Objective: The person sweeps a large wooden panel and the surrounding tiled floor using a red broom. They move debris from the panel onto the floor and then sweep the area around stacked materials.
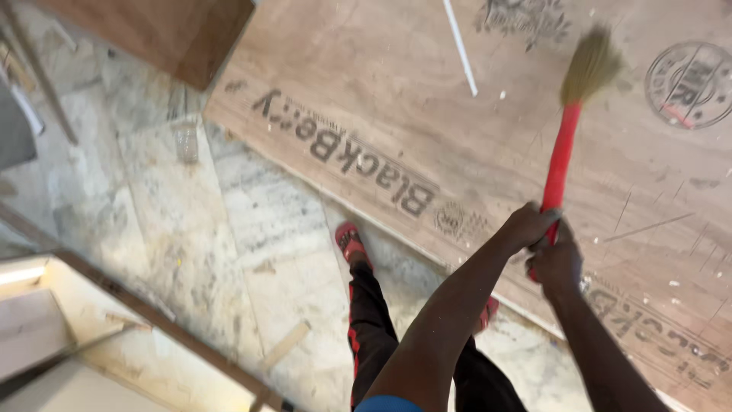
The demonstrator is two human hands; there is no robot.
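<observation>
I hold a broom with a red handle (pixel 560 156) and a straw-coloured brush head (pixel 591 65). My left hand (pixel 528 226) grips the handle higher up, and my right hand (pixel 558 263) grips its lower end just below. The brush head rests on or just above a large plywood sheet (pixel 427 99) lying flat, blurred from motion. A thin white strip (pixel 460 46) lies on the sheet to the left of the brush. Small white bits are scattered on the sheet.
My legs in black trousers (pixel 371 320) and red shoes (pixel 351 243) stand on a dusty marble floor (pixel 191 214) beside the sheet's edge. A wooden board (pixel 171 34) sits at the top left. A wood scrap (pixel 286 345) and a frame edge (pixel 152 313) lie lower left.
</observation>
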